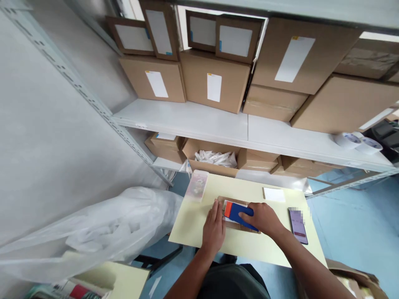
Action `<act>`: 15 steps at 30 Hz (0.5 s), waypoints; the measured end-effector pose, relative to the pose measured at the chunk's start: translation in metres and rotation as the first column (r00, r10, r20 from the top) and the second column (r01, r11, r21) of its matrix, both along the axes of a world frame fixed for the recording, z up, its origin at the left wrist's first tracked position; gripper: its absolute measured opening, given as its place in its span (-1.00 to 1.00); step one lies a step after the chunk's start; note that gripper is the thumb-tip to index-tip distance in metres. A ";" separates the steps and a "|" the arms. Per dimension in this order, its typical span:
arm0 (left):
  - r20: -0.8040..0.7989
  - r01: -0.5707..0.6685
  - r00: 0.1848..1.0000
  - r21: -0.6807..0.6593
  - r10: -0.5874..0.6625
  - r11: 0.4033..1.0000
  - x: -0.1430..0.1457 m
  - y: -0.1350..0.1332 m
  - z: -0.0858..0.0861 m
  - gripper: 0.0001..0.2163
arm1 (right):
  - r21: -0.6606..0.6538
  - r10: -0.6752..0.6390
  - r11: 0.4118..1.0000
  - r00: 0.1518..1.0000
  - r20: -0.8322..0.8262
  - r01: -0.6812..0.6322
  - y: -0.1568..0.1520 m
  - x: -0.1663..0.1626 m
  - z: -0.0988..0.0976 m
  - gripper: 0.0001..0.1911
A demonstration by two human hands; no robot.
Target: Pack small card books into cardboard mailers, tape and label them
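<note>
A small brown cardboard box (pixel 239 226) lies on the pale yellow table, with a white patch, perhaps a label, partly showing on it. My left hand (pixel 214 228) rests with straight fingers along the box's left end. A flat blue item with an orange end (pixel 238 212) lies slanted over the box, its orange end close to my left fingers. My right hand (pixel 260 216) grips this blue item from the right side, with the thumb across its face. What exactly the item is, I cannot make out.
On the yellow table (pixel 252 251) are a phone (pixel 298 225), a white stack of paper (pixel 274 194) and a pinkish packet (pixel 197 185). Behind stands a shelf (pixel 193 118) of cardboard boxes and tape rolls (pixel 347 140). A plastic bag (pixel 124 220) bulges at left.
</note>
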State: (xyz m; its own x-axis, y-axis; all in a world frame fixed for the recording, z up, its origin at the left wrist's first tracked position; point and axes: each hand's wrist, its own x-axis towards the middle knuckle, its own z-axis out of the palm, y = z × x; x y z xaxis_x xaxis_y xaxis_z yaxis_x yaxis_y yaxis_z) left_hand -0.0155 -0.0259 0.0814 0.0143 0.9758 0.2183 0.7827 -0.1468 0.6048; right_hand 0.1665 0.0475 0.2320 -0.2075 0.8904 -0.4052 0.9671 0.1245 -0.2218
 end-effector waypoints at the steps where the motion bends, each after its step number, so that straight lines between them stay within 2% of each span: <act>1: -0.057 0.014 0.998 0.009 -0.014 1.000 -0.001 0.000 -0.001 -0.46 | -0.009 0.003 1.000 1.000 -0.024 -0.003 0.001 0.002 0.000 -0.66; 4: -0.172 0.033 0.985 0.037 -0.026 0.999 -0.005 0.000 -0.002 -0.44 | -0.035 0.012 0.999 0.995 -0.102 -0.016 0.006 0.011 0.001 -0.66; 8: -0.210 0.002 0.978 0.049 0.008 0.999 -0.008 0.000 -0.003 -0.45 | -0.046 -0.012 0.999 0.986 -0.166 0.004 0.008 0.044 0.002 -0.67; 12: -0.232 -0.038 0.972 0.036 0.045 0.999 -0.010 0.000 -0.005 -0.48 | -0.032 -0.049 0.999 0.973 -0.226 0.043 0.001 0.112 -0.003 -0.70; 15: -0.235 -0.045 0.971 0.013 0.047 0.999 -0.011 0.000 -0.006 -0.50 | -0.055 -0.096 0.995 0.954 -0.284 0.084 -0.008 0.165 -0.017 -0.71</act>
State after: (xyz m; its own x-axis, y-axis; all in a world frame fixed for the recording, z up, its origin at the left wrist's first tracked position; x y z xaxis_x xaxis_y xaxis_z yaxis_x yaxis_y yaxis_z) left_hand -0.0267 -0.0255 0.0756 0.0215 0.9749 0.2215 0.9086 -0.1115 0.4025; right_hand 0.3315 0.0394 0.2151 -0.2396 0.8943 -0.3778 0.8692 0.0243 -0.4938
